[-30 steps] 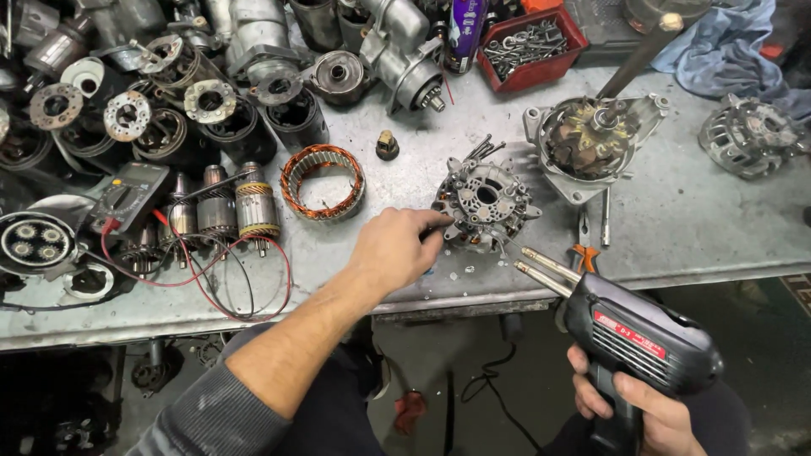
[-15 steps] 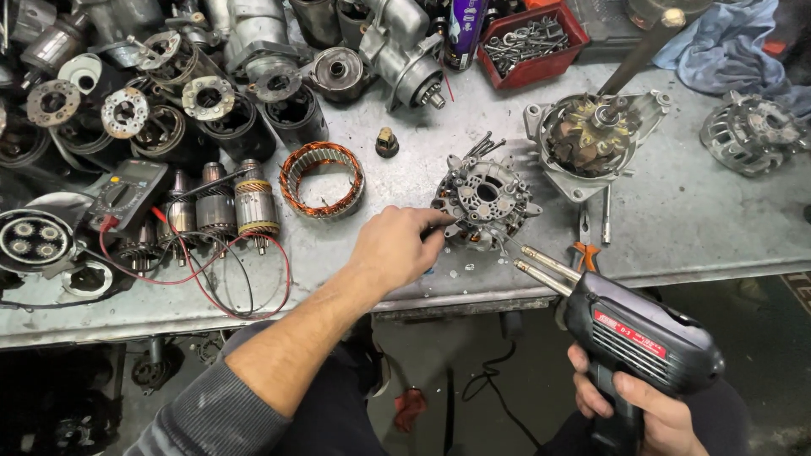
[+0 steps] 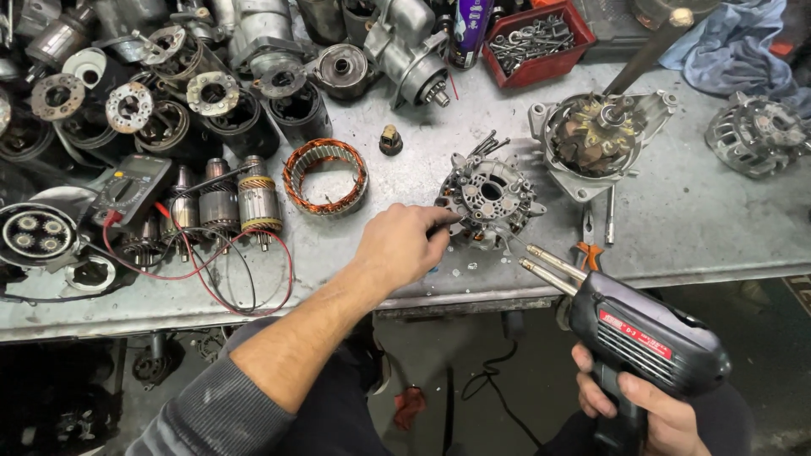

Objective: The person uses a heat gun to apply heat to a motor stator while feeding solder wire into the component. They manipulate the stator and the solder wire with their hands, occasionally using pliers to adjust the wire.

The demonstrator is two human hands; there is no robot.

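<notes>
Head view, the only view. The left hand [image 3: 404,247] is stretched out over the grey metal tabletop [image 3: 693,219], its fingers pinched closed on the 8 o'clock edge of a round grey rectifier plate [image 3: 488,196]; the part lies flat near the front edge at the centre of the tabletop and appears to be steadied there so that it does not shift. The right hand [image 3: 650,409] is held below the tabletop's edge, at 5 o'clock from the plate, wrapped closed around the grip of a black soldering gun [image 3: 646,333]. The gun's two metal prongs are pointed up toward 10 o'clock, the tip just beside the plate's lower rim; contact cannot be judged. At 9 o'clock from the plate a copper-wound stator ring [image 3: 325,176] is laid flat, well apart. At 2 o'clock an open alternator housing [image 3: 596,139] is standing with a rod-like tool set into it. A red bin of bolts [image 3: 532,42] is seen at 12 o'clock, a blue rag [image 3: 731,51] at 1 o'clock. At far 9 o'clock a multimeter [image 3: 131,186] with red and black leads is noted beside three armatures [image 3: 221,203]. The path between gun and plate is unobstructed; orange-handled pliers [image 3: 589,249] lie just to its right.
</notes>
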